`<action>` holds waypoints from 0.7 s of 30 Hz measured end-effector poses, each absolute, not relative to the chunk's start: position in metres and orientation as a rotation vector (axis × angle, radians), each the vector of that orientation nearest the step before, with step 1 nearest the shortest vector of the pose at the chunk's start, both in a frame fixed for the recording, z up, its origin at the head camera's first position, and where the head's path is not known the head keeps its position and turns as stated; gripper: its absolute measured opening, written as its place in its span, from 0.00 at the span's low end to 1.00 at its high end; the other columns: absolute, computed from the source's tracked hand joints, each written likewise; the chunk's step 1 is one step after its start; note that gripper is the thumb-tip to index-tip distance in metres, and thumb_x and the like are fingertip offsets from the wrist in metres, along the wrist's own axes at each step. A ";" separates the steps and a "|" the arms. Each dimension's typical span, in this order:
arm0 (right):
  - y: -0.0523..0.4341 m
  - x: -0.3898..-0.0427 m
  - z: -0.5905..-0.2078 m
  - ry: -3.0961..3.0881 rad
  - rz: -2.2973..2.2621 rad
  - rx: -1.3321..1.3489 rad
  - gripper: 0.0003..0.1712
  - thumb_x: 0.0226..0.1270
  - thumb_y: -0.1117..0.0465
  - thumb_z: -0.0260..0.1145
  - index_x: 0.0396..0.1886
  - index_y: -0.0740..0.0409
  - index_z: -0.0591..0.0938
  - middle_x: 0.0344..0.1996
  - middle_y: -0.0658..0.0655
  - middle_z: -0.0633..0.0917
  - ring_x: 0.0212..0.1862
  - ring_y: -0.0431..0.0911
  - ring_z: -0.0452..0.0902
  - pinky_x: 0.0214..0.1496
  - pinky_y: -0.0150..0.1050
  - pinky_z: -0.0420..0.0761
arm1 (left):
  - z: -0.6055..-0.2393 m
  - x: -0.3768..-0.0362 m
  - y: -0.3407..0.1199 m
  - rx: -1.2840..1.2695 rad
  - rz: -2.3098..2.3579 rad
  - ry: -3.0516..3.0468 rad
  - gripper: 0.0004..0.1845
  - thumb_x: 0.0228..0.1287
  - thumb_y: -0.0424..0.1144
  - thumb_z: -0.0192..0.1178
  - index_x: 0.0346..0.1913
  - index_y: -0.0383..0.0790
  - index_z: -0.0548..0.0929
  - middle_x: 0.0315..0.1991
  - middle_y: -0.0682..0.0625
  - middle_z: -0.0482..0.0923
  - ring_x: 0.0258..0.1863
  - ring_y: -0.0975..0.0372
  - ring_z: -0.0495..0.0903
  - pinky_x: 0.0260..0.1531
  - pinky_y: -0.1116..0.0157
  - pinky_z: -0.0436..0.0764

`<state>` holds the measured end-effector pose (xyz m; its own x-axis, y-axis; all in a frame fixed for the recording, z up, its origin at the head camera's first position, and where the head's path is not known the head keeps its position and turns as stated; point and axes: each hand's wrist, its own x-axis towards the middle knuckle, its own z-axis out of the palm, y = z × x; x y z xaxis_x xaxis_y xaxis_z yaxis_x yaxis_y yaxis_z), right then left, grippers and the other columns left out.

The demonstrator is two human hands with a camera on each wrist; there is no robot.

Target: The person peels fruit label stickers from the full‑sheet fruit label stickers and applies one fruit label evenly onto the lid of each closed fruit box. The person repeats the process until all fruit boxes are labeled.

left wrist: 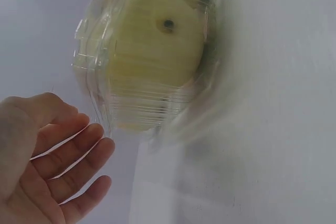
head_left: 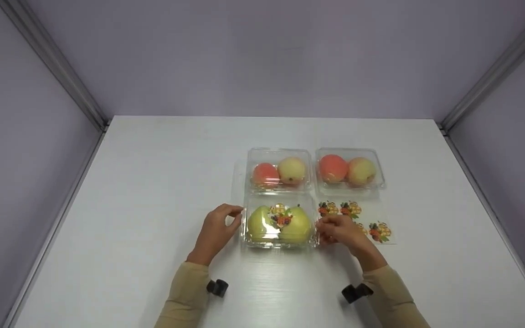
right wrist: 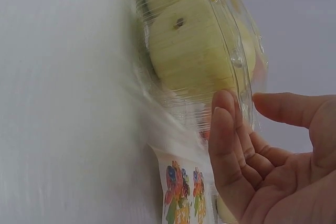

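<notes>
Clear plastic clamshell [head_left: 279, 225] holds two green pears [head_left: 296, 223]; both hands [head_left: 214, 232] flank it, each grip relaxed, holding nothing.

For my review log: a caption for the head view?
Both hands flank a clear clamshell of green pears.

The tabletop [head_left: 162, 182] is white with a faint wood-grain texture near the lower edge of the frame, and it fills the lower two thirds of the head view, narrowing toward the top. Three plain pale lavender walls enclose it: a back wall [head_left: 271, 54] across the top of the frame, a left wall [head_left: 21, 150] and a right wall [head_left: 517, 136]. A grey metal rail [head_left: 53, 59] runs down the upper-left corner joint, a matching rail [head_left: 499, 68] runs down the upper-right, and the lighting is soft and even with only weak shadows.
</notes>
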<state>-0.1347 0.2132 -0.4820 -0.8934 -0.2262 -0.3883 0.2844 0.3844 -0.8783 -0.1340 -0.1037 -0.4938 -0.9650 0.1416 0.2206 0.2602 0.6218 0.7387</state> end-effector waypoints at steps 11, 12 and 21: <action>0.215 -0.133 -0.483 2.220 -1.507 0.062 0.16 0.71 0.61 0.58 0.47 0.72 0.78 0.25 0.47 0.80 0.29 0.38 0.76 0.34 0.34 0.81 | -0.496 -0.132 -0.103 -0.335 -1.379 -2.768 0.13 0.64 0.32 0.59 0.48 0.30 0.83 0.38 0.42 0.86 0.39 0.56 0.84 0.47 0.56 0.83; 0.215 -0.132 -0.483 2.216 -1.513 0.060 0.16 0.70 0.61 0.58 0.46 0.72 0.78 0.25 0.47 0.80 0.28 0.38 0.76 0.35 0.34 0.82 | -0.497 -0.132 -0.102 -0.342 -1.380 -2.770 0.13 0.64 0.32 0.59 0.48 0.29 0.83 0.37 0.42 0.86 0.39 0.56 0.84 0.46 0.56 0.84; 0.214 -0.133 -0.482 2.167 -1.567 0.075 0.14 0.69 0.63 0.60 0.43 0.72 0.78 0.24 0.47 0.79 0.28 0.38 0.77 0.35 0.33 0.84 | -0.496 -0.134 -0.102 -0.240 -1.510 -2.824 0.16 0.64 0.35 0.61 0.51 0.30 0.81 0.39 0.42 0.85 0.41 0.55 0.84 0.49 0.58 0.84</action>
